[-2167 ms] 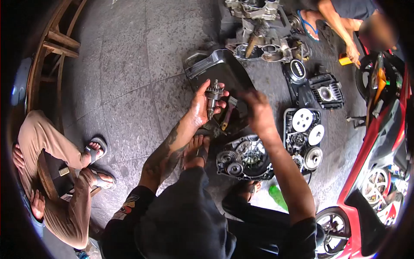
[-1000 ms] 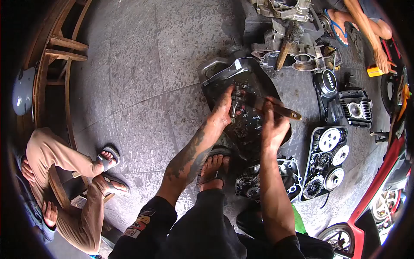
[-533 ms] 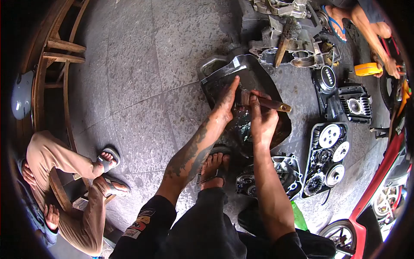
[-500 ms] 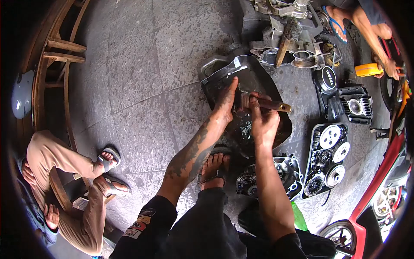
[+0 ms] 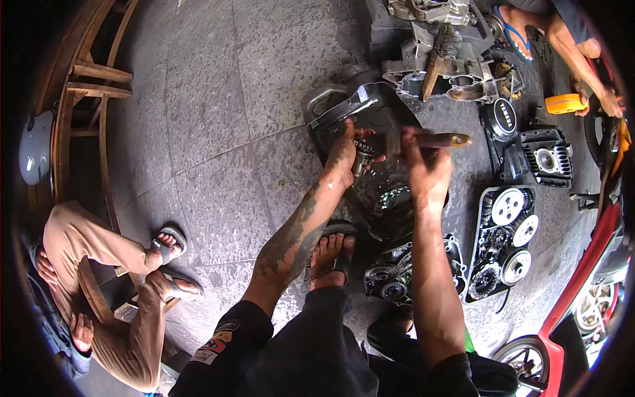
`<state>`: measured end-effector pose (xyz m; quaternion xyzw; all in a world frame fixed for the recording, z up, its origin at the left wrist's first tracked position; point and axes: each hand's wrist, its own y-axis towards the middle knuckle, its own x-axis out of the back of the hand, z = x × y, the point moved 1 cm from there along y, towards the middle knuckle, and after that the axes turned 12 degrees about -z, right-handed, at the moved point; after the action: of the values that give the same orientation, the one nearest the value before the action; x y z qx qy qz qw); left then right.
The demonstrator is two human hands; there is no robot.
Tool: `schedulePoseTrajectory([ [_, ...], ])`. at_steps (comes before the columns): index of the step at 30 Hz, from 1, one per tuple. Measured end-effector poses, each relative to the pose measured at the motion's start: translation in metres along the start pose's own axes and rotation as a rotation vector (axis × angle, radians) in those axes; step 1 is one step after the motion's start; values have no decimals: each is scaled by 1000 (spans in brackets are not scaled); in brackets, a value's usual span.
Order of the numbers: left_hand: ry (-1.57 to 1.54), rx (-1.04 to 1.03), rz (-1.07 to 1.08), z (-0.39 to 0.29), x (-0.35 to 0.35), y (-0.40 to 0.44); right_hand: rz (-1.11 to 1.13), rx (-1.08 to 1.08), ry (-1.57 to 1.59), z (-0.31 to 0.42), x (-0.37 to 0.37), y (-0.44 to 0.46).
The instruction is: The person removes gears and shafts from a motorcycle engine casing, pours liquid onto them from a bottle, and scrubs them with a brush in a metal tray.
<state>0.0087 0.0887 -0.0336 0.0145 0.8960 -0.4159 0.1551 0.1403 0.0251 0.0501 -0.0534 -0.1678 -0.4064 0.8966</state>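
My left hand point(image 5: 338, 162) is closed around a small toothed metal gear part point(image 5: 363, 157), held over a black plastic basin point(image 5: 387, 106). The fingers of my right hand point(image 5: 428, 173) grip a paintbrush point(image 5: 448, 140), its handle pointing right and its bristles, smeared by motion, directed at the gear part. Whether the bristles touch the part I cannot tell. Dark, shiny liquid point(image 5: 395, 198) lies in the bottom of the basin. Just below the basin, an open engine cover with gears point(image 5: 387, 278) is partly hidden behind my right forearm.
Engine casings point(image 5: 456, 69) with a worn brush point(image 5: 438, 63) on top lie at the upper right. A YAMAHA cover point(image 5: 504, 119), a finned cylinder head point(image 5: 546, 157) and a tray of gears point(image 5: 503, 245) are to the right. People sit at left point(image 5: 99, 245) and upper right point(image 5: 575, 53).
My right hand and the paintbrush have moved right, away from my left hand. The gear part in my left hand now shows clearly, where the brush and fingers covered it before.
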Motion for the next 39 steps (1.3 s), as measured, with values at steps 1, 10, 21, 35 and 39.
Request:
schedulePoseTrajectory([
  [1,-10,30,29,-1,2,1,32,1,-74,-5,3,-3],
  [10,78,-1,11,-3,-2,1,-29,-39,-118,-56,5,-27],
  [21,-12,59,30,3,14,10,203,138,198,-2,12,-35],
  [35,-126,96,-16,1,7,18,-31,-248,286,-27,16,-40],
  [39,-236,48,-30,4,-3,15,85,-110,134,-26,-2,-52],
])
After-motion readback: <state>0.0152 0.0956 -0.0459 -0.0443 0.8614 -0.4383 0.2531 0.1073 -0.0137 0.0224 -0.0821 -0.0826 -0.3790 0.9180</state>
